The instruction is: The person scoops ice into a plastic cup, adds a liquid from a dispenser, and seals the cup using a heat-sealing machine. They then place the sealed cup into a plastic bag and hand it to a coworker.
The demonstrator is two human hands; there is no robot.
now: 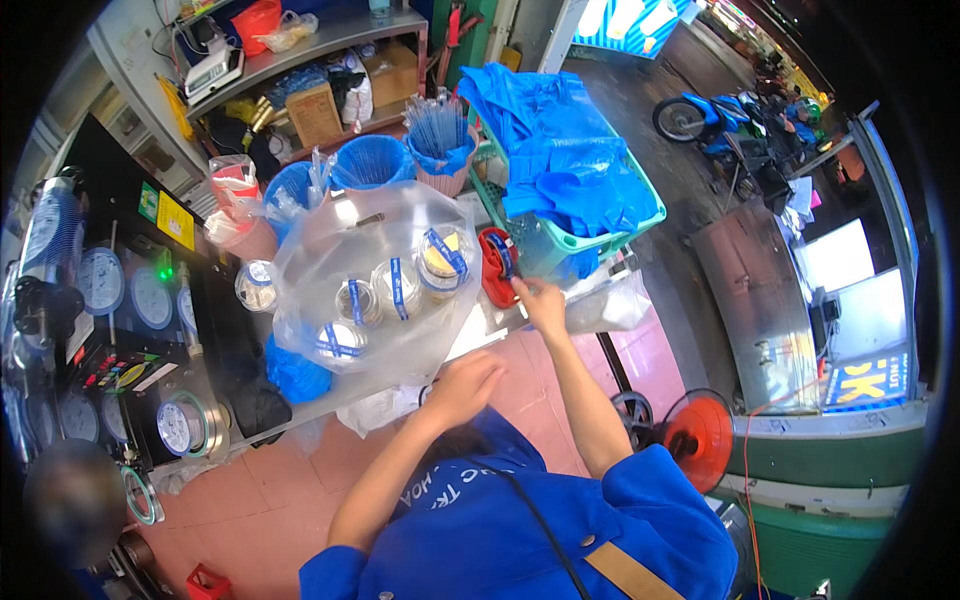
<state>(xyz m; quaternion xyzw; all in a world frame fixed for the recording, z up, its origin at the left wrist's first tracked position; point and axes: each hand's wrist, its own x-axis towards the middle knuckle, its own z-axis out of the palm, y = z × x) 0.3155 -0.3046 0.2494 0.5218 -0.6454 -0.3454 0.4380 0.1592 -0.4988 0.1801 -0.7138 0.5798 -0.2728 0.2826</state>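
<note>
My right hand (541,301) reaches to the red tape dispenser (495,289), its fingertips at the blue printed tape roll (498,251); whether they pinch the tape is too small to tell. My left hand (469,381) is in front of the counter's near edge, fingers bent, and what is inside them is hidden. On the counter lies a clear plastic bag (382,217) around or beneath several lidded plastic cups, each with a strip of blue tape over its lid. One cup (444,259) near the dispenser shows something yellow. Another lidded cup (255,285) stands left of the bag.
A green basket (600,241) of blue plastic bags (570,157) stands at the right. Behind are blue-lined bins (373,161) and a bin of straws (439,135). A cup sealing machine (180,315) is at the left, a blue bundle (296,371) beside it.
</note>
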